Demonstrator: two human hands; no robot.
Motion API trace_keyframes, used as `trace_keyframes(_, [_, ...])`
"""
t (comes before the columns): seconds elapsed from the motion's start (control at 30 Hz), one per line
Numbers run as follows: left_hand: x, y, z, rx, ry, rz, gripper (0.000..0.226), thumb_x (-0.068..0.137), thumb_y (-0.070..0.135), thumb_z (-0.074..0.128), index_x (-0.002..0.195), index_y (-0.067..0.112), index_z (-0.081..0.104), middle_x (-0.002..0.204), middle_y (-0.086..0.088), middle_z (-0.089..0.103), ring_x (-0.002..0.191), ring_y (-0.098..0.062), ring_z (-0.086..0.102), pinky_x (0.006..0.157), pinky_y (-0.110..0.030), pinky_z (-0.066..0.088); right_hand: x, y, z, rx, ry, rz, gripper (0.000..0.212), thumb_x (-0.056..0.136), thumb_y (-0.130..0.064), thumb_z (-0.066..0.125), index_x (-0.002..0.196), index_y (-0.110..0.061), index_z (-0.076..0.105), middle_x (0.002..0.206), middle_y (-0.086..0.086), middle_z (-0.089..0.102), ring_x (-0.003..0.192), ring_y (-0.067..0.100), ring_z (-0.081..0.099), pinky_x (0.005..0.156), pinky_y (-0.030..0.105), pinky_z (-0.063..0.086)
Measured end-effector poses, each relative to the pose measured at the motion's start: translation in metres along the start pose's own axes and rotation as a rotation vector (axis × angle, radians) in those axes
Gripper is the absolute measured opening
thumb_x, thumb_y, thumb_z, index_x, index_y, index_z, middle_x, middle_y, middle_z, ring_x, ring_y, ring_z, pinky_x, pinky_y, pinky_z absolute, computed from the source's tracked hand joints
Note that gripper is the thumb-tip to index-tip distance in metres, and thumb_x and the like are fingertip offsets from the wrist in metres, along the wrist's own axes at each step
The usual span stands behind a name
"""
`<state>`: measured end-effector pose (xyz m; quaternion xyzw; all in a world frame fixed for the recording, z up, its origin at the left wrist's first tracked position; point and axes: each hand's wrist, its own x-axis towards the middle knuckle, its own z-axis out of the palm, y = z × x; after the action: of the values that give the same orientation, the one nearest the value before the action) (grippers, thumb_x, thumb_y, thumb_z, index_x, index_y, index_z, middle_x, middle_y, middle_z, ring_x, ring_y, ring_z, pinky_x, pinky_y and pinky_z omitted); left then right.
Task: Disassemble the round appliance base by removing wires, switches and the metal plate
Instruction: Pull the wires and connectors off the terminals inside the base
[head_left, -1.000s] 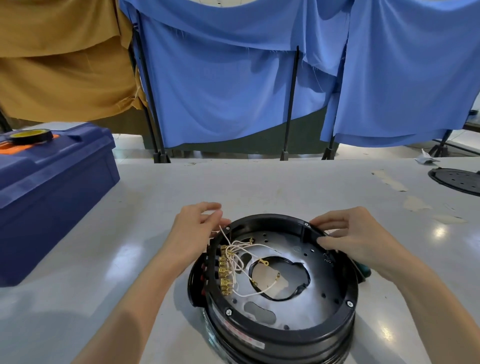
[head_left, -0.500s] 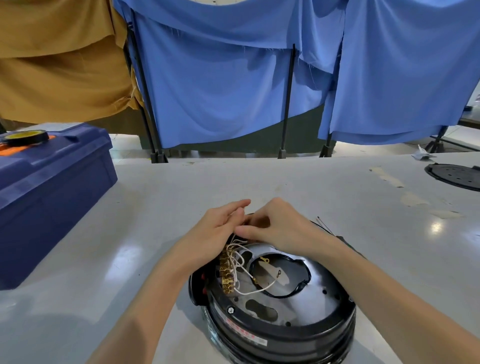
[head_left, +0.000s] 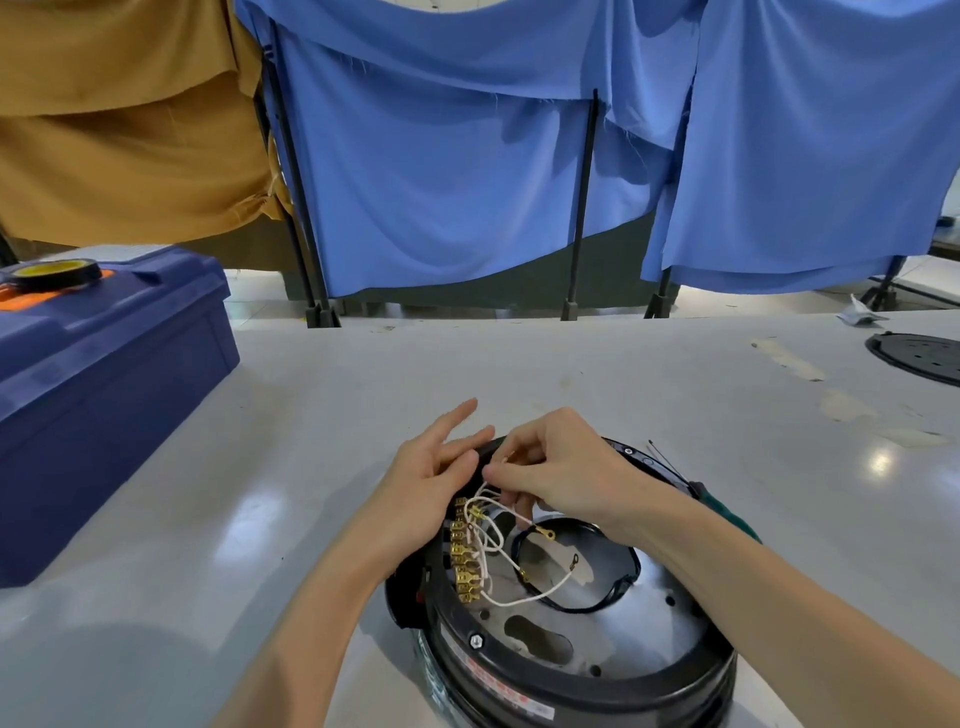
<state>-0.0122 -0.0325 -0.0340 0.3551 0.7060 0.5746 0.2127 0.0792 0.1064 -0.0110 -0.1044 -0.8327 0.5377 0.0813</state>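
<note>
Right hand (head_left: 566, 473) crossed over, pinches thin white wires (head_left: 519, 604); left hand (head_left: 431, 483) flat (fingers straight) against glossy round base (head_left: 571, 686).

round black base (head_left: 571, 680) | on table | white wires (head_left: 498, 540) inside, metal plate (head_left: 649, 613)

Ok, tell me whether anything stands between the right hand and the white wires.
Nothing visible does. The right hand pinches the white wires above the brass terminals, inside the round base at its left rim. The left hand rests on that rim beside it, not between them.
</note>
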Motion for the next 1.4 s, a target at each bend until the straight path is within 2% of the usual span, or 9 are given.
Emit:
trace_keyframes(0.27, [-0.001, -0.005, -0.001, -0.001, 0.053, -0.040, 0.028, 0.099, 0.013, 0.048, 0.119, 0.023, 0.065, 0.101, 0.004, 0.075, 0.090, -0.008, 0.071, 0.081, -0.021, 0.055, 0.000, -0.011, -0.012, -0.343, -0.096, -0.056, 0.013, 0.084, -0.012, 0.072, 0.072, -0.006, 0.073, 0.059, 0.009, 0.069, 0.053, 0.018, 0.067, 0.060, 0.025, 0.056])
trace_keyframes(0.47, [-0.001, -0.005, 0.000, -0.039, 0.029, 0.007, 0.020, 0.096, 0.019, 0.055, 0.102, 0.030, 0.071, 0.094, 0.009, 0.075, 0.091, -0.006, 0.071, 0.072, -0.015, 0.053, -0.002, -0.031, 0.000, -0.602, 0.024, -0.261, 0.029, 0.073, -0.053, 0.075, 0.071, -0.024, 0.070, 0.069, -0.009, 0.063, 0.072, 0.005, 0.053, 0.062, 0.022, 0.041])
trace_keyframes(0.67, [0.000, -0.006, 0.000, -0.017, 0.055, -0.004, 0.025, 0.098, 0.010, 0.051, 0.105, 0.022, 0.072, 0.092, 0.007, 0.076, 0.089, -0.007, 0.071, 0.075, -0.018, 0.053, -0.012, -0.028, 0.007, -0.580, -0.066, -0.253, 0.024, 0.074, -0.037, 0.081, 0.077, -0.016, 0.070, 0.066, -0.007, 0.062, 0.057, 0.003, 0.052, 0.056, 0.016, 0.039])
trace_keyframes(0.87, [0.000, -0.006, 0.001, -0.005, 0.072, -0.008, 0.025, 0.099, 0.010, 0.050, 0.113, 0.018, 0.069, 0.100, 0.004, 0.075, 0.096, -0.006, 0.069, 0.084, -0.016, 0.053, -0.025, -0.028, 0.001, -0.550, -0.039, -0.269, 0.028, 0.067, -0.037, 0.085, 0.075, -0.022, 0.063, 0.074, -0.010, 0.063, 0.068, -0.005, 0.053, 0.061, 0.012, 0.040])
trace_keyframes(1.0, [-0.001, -0.005, 0.001, -0.029, 0.072, -0.024, 0.028, 0.099, 0.009, 0.049, 0.116, 0.023, 0.066, 0.102, 0.006, 0.073, 0.094, -0.004, 0.069, 0.083, -0.016, 0.053, -0.031, -0.028, -0.001, -0.592, -0.126, -0.209, 0.017, 0.075, -0.031, 0.079, 0.066, -0.019, 0.071, 0.085, 0.008, 0.071, 0.083, 0.018, 0.064, 0.080, 0.038, 0.051])
trace_keyframes(1.07, [-0.001, -0.005, 0.000, -0.020, 0.073, -0.029, 0.028, 0.099, 0.011, 0.049, 0.116, 0.025, 0.067, 0.101, 0.006, 0.074, 0.093, -0.005, 0.070, 0.084, -0.020, 0.054, -0.034, -0.030, -0.008, -0.561, -0.125, -0.187, 0.018, 0.077, -0.024, 0.079, 0.062, -0.019, 0.070, 0.090, 0.002, 0.072, 0.085, 0.011, 0.065, 0.080, 0.026, 0.051])
trace_keyframes(1.13, [-0.002, -0.005, 0.000, -0.028, 0.076, -0.045, 0.028, 0.099, 0.012, 0.050, 0.116, 0.025, 0.067, 0.099, 0.005, 0.075, 0.091, -0.008, 0.071, 0.084, -0.025, 0.055, -0.037, -0.031, -0.021, -0.560, -0.061, -0.147, 0.023, 0.074, -0.017, 0.081, 0.056, -0.018, 0.066, 0.091, 0.000, 0.072, 0.075, 0.002, 0.062, 0.071, 0.016, 0.047])
trace_keyframes(1.23, [-0.001, -0.006, 0.000, -0.047, 0.076, -0.059, 0.027, 0.099, 0.012, 0.050, 0.116, 0.025, 0.067, 0.098, 0.005, 0.075, 0.089, -0.009, 0.071, 0.083, -0.026, 0.057, -0.040, -0.027, -0.046, -0.576, 0.078, -0.024, 0.025, 0.071, -0.011, 0.079, 0.053, -0.010, 0.062, 0.085, 0.018, 0.071, 0.066, 0.019, 0.058, 0.067, 0.031, 0.048])
trace_keyframes(1.4, [-0.001, -0.007, 0.000, -0.032, 0.084, -0.056, 0.028, 0.098, 0.011, 0.051, 0.117, 0.024, 0.067, 0.100, 0.007, 0.074, 0.092, -0.005, 0.070, 0.086, -0.023, 0.055, -0.040, -0.012, -0.069, -0.875, 0.283, 0.142, 0.013, 0.073, -0.011, 0.075, 0.065, -0.005, 0.066, 0.067, 0.009, 0.066, 0.071, 0.026, 0.061, 0.058, 0.031, 0.049])
